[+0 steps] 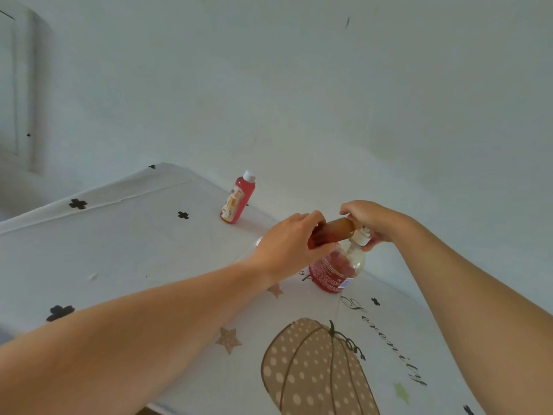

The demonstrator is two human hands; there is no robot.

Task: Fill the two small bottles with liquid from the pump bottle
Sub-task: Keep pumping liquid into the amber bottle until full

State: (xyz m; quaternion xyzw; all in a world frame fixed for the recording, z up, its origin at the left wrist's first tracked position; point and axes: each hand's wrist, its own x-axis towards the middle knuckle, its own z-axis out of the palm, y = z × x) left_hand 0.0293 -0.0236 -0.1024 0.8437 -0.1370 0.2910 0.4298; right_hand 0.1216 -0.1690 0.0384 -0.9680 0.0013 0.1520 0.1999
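Note:
A clear pump bottle (335,272) with red liquid and a red label stands on the table near the wall. My right hand (372,218) rests on its white pump head, fingers curled over it. My left hand (291,244) grips a small brownish bottle (336,229), held nearly sideways with its mouth at the pump spout; red liquid shows in its lower part. A second small bottle (238,197), red with a white cap and a colourful label, stands upright farther back on the table.
The table (134,250) wears a white cloth with black crosses, brown stars and a pumpkin print. A plain wall runs close behind the bottles. The table's far corner lies at the upper left. A small clear object peeks out past my left hand.

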